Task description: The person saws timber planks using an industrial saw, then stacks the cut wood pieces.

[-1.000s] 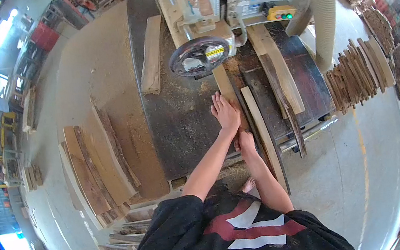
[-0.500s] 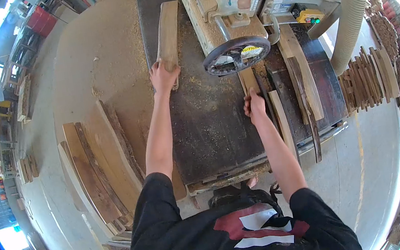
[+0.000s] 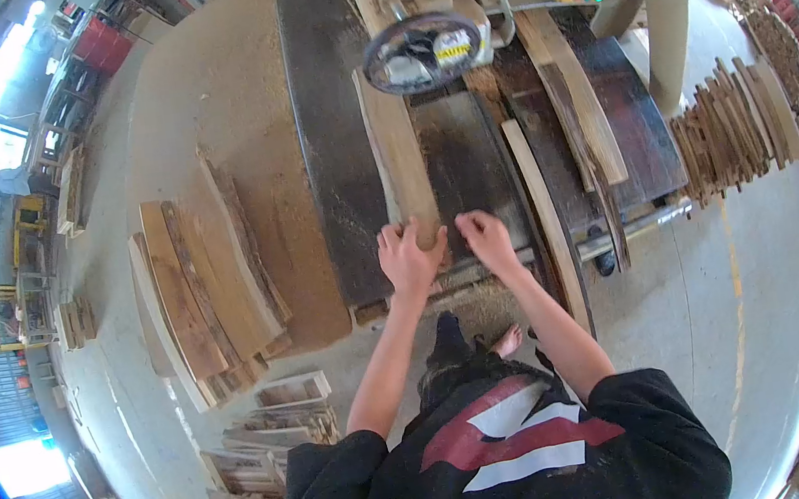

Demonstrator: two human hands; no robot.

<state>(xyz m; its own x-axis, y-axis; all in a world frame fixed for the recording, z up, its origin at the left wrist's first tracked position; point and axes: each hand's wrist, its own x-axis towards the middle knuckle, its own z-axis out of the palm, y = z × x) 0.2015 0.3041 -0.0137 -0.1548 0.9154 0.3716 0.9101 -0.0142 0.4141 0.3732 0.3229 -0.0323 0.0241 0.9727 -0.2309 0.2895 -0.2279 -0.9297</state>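
Note:
A long pale wooden plank point(image 3: 397, 154) lies lengthwise on the dark saw table point(image 3: 336, 147), its far end near the black handwheel point(image 3: 422, 50) of the saw machine. My left hand point(image 3: 408, 258) rests on the plank's near end, fingers wrapped over its left edge. My right hand point(image 3: 487, 238) sits just right of that end, fingers curled at the table's near edge; whether it touches the plank is unclear.
Thin offcut strips point(image 3: 545, 220) and boards point(image 3: 582, 104) lie on the table's right side. A stack of planks point(image 3: 202, 285) sits on the floor at left, stacked slats point(image 3: 733, 135) at right. A dust hose point(image 3: 665, 2) hangs by the machine. Sawdust covers the floor.
My left hand pulled the plank from the table's far left to the middle, in line with the saw. My right hand left the earlier strip and came back to the near edge.

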